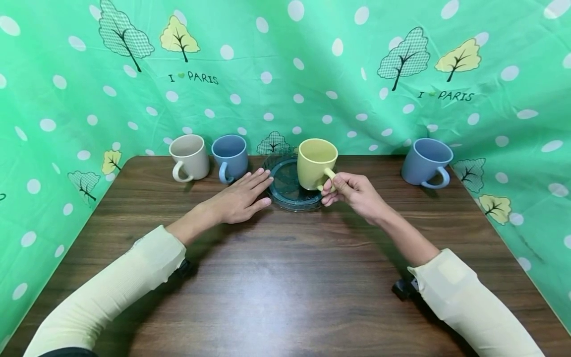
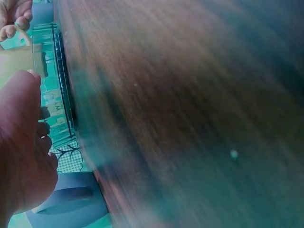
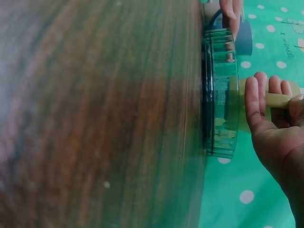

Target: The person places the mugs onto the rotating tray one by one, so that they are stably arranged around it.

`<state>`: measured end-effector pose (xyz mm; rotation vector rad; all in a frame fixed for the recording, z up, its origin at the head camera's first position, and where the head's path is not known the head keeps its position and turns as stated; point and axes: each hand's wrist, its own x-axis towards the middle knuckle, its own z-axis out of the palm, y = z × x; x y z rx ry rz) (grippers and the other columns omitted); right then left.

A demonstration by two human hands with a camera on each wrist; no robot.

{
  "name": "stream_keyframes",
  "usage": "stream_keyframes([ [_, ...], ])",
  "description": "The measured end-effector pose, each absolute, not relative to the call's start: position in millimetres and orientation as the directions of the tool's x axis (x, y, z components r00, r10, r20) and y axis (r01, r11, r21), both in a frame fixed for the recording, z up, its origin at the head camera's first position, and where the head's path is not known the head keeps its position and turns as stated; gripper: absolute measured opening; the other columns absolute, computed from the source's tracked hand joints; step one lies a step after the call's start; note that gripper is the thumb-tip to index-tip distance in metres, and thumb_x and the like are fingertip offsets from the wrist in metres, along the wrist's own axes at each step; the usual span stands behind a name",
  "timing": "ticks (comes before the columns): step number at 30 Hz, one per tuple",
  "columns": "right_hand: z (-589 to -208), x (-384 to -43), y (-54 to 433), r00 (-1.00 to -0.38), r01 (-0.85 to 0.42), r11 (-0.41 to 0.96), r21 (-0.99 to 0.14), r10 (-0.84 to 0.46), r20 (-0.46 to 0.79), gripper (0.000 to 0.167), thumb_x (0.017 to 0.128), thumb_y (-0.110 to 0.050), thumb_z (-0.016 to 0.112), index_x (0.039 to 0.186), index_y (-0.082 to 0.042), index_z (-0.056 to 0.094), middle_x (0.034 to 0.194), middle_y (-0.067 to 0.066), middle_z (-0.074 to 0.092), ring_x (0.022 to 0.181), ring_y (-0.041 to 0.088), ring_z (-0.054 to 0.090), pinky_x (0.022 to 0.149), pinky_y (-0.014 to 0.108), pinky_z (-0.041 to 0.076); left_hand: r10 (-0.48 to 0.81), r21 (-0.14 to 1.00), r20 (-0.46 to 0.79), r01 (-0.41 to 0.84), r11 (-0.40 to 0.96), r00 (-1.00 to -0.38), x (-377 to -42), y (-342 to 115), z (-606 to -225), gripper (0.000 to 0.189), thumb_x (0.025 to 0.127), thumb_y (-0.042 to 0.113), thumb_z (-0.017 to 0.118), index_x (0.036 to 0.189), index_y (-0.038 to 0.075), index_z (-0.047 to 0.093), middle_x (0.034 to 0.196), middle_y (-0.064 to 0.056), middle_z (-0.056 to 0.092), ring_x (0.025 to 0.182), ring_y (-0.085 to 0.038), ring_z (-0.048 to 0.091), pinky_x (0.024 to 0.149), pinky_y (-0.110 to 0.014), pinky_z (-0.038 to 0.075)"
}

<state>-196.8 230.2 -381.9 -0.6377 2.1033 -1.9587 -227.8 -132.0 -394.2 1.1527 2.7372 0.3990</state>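
Note:
My right hand [image 1: 354,193] pinches the handle of a yellow mug [image 1: 314,161], thumb on top and fingers curled beneath. The mug is upright over the right part of a round clear tray [image 1: 292,202] with a dark ring in its base. In the right wrist view the mug's lower part shows through the tray's ribbed clear wall [image 3: 223,137]. My left hand [image 1: 243,198] lies with fingers straight, palm down, fingertips right at the tray's left rim. Just behind that hand stands a blue mug [image 1: 229,154], its handle close to the knuckles.
A beige mug [image 1: 192,153] stands left of the blue one. Another blue mug [image 1: 426,161] is at the back right, handle toward the front right. The brown wooden table [image 1: 285,277] meets a green polka-dot cloth [image 1: 285,64] hanging behind and along both sides.

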Motion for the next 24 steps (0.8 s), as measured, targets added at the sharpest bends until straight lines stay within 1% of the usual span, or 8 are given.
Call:
stream_keyframes([
  [2,-382.6,-196.0,229.2,-0.887,-0.17,0.041,-0.985,-0.442,0.134,0.042,0.123,-0.016,0.045,0.118,0.022,0.061,0.103,0.003,0.078,0.092,0.013,0.082,0.087,0.029,0.071,0.719,0.296,-0.032,0.68,0.671,-0.695,-228.0,-131.9,-394.1,0.07,0.123,0.044,0.044,0.178,0.004,0.027,0.19,-0.019,0.017,0.18,-0.034,0.009,0.148,-0.055,0.01],
  [9,-382.2,-192.9,224.2,-0.884,-0.15,0.056,-0.987,-0.455,0.108,0.041,0.123,-0.013,0.043,0.118,0.023,0.061,0.104,0.015,0.078,0.092,0.014,0.082,0.087,0.03,0.071,0.715,0.279,-0.04,0.679,0.678,-0.698,-228.1,-131.0,-392.9,0.073,0.122,0.047,0.045,0.179,0.004,0.026,0.19,-0.018,0.016,0.18,-0.034,0.008,0.148,-0.055,0.01],
  [13,-381.0,-193.0,223.3,-0.884,-0.136,0.096,-0.986,-0.461,0.078,0.04,0.123,-0.011,0.042,0.118,0.023,0.061,0.103,0.019,0.078,0.092,0.013,0.082,0.087,0.029,0.07,0.716,0.281,-0.041,0.679,0.678,-0.697,-226.5,-130.4,-392.1,0.074,0.122,0.047,0.045,0.178,0.004,0.026,0.19,-0.018,0.016,0.18,-0.034,0.008,0.148,-0.055,0.01],
  [19,-379.0,-193.8,223.1,-0.875,-0.117,0.152,-0.981,-0.483,0.03,0.038,0.123,-0.008,0.04,0.119,0.023,0.061,0.108,0.028,0.076,0.092,0.013,0.081,0.087,0.03,0.07,0.714,0.282,-0.047,0.676,0.681,-0.699,-226.0,-129.8,-392.3,0.075,0.122,0.048,0.046,0.179,0.004,0.026,0.19,-0.018,0.016,0.18,-0.034,0.008,0.148,-0.055,0.01],
  [24,-377.4,-195.8,221.7,-0.868,-0.089,0.161,-0.983,-0.497,-0.003,0.036,0.123,-0.007,0.04,0.119,0.021,0.062,0.111,0.026,0.075,0.092,0.015,0.081,0.088,0.031,0.071,0.711,0.286,-0.052,0.672,0.683,-0.701,-226.6,-129.5,-392.2,0.075,0.122,0.048,0.045,0.179,0.004,0.024,0.19,-0.018,0.015,0.18,-0.034,0.007,0.148,-0.054,0.01],
])
